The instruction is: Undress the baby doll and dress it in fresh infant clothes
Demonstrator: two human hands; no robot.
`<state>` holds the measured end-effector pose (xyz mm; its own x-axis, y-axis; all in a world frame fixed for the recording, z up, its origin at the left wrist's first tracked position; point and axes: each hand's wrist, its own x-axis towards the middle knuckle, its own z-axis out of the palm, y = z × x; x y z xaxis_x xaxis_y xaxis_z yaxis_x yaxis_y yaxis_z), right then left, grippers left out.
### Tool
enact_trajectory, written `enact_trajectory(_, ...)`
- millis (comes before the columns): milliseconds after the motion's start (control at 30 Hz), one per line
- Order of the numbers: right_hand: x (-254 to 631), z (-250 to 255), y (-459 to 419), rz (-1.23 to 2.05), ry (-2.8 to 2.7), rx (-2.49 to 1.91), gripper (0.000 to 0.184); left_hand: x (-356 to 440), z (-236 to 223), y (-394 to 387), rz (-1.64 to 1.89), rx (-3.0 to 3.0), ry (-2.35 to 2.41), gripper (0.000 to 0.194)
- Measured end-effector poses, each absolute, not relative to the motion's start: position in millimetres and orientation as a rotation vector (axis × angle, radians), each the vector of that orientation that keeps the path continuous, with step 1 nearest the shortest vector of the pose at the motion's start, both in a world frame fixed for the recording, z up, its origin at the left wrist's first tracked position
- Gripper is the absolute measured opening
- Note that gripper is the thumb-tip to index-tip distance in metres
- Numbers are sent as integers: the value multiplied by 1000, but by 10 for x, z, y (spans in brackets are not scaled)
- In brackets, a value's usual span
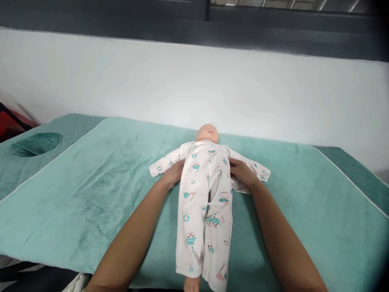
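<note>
A baby doll (207, 133) lies on its back with its head toward the wall. It wears a white printed top (170, 161) with the sleeves spread out to both sides. White printed baby pants (191, 211) cover its front and legs, with a gap at the crotch; one bare foot shows below the left cuff. My left hand (175, 173) is at the left side of the pants, its fingers hidden behind the cloth. On the opposite side my right hand (242, 171) has its fingers closed at the pants' edge, above the top's loose hem.
The doll lies on a green padded bed cover (100, 182) with white piping. A face hole (38, 144) is at the far left. Behind the bed stands a white wall (152, 81) under a dark window frame (121, 24). A red object (12, 121) shows at the left edge.
</note>
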<state>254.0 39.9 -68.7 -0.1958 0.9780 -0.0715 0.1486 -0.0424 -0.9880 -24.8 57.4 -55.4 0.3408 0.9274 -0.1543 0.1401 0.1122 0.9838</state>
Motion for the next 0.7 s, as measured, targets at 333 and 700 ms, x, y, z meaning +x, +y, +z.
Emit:
enact_trajectory(333, 2460, -694, 403, 1038, -1500, -1490, 21, -198, -515, 535, 867, 1438, 1115, 23)
enact_trajectory(700, 2554, -657, 395, 1455, -1554, -1262, 18, -202, -580, 533, 793, 1095, 939, 38)
